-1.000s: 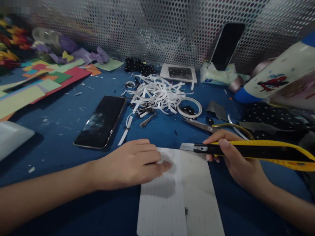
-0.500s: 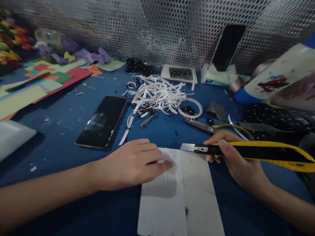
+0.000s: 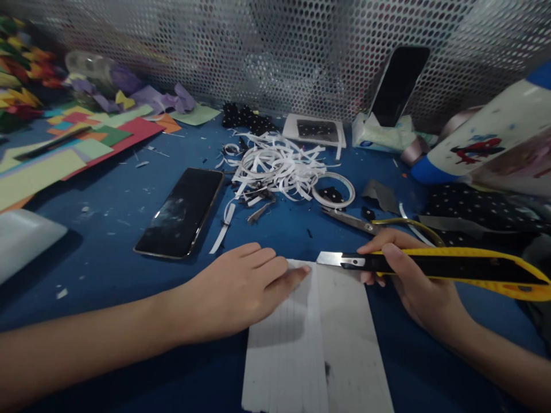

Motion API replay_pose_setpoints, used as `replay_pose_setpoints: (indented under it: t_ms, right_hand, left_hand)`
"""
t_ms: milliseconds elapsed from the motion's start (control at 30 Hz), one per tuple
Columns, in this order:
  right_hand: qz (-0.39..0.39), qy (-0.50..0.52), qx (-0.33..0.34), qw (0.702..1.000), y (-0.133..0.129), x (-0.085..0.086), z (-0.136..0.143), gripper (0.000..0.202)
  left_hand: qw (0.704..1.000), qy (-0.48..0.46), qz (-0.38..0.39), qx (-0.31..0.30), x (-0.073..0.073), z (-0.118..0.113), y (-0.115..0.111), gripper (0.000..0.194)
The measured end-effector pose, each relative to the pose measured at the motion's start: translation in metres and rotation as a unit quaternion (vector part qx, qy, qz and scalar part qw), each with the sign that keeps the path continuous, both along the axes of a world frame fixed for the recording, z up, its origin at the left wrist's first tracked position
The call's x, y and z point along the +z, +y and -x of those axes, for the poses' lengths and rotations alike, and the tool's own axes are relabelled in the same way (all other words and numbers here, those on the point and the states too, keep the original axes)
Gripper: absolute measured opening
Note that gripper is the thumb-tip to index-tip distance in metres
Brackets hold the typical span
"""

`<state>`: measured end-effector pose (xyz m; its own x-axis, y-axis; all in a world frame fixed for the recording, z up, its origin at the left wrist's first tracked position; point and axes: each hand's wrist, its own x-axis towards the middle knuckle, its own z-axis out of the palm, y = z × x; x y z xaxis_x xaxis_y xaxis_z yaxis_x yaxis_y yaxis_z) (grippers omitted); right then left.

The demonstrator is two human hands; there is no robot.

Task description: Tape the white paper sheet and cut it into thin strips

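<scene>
A sheet of lined white paper (image 3: 284,355) lies over a greyish-white board (image 3: 348,332), and both stretch toward me. My left hand (image 3: 241,287) rests on the paper's upper left part, its thumb reaching to the top edge close to the seam. The other fingers bend over and their tips are hidden. In my right hand (image 3: 413,281) is a yellow and black utility knife (image 3: 456,267), held sideways. Its bare blade (image 3: 329,258) points left, with the tip at the paper's top right corner, beside my left thumb.
Scissors (image 3: 350,219) lie just beyond my right hand. Behind are shredded paper strips (image 3: 279,166), a tape roll (image 3: 333,190) and a phone (image 3: 181,212). Coloured papers (image 3: 86,143) spread at left; a bottle (image 3: 482,137) leans at right. A perforated metal panel (image 3: 258,51) closes the back.
My left hand has slid slightly, bringing the thumb up and right to the paper's top edge by the blade. The knife stays almost where it was.
</scene>
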<state>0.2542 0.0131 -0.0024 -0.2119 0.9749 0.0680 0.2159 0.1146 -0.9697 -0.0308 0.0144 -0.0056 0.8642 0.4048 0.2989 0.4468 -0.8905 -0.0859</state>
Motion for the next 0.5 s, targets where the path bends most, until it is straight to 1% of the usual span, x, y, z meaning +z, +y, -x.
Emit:
replay_pose_setpoints:
  t_ms: [233, 500]
  right_hand:
    - [-0.007, 0.002, 0.004, 1.0, 0.0006, 0.001, 0.0013, 0.028]
    - [-0.015, -0.007, -0.007, 1.0, 0.0006, 0.0014, 0.0034, 0.029]
  left_hand:
    - [1.0, 0.011, 0.002, 0.003, -0.0001, -0.0012, 0.0008, 0.026]
    - [1.0, 0.01, 0.006, 0.0, -0.0015, -0.0002, -0.0004, 0.025]
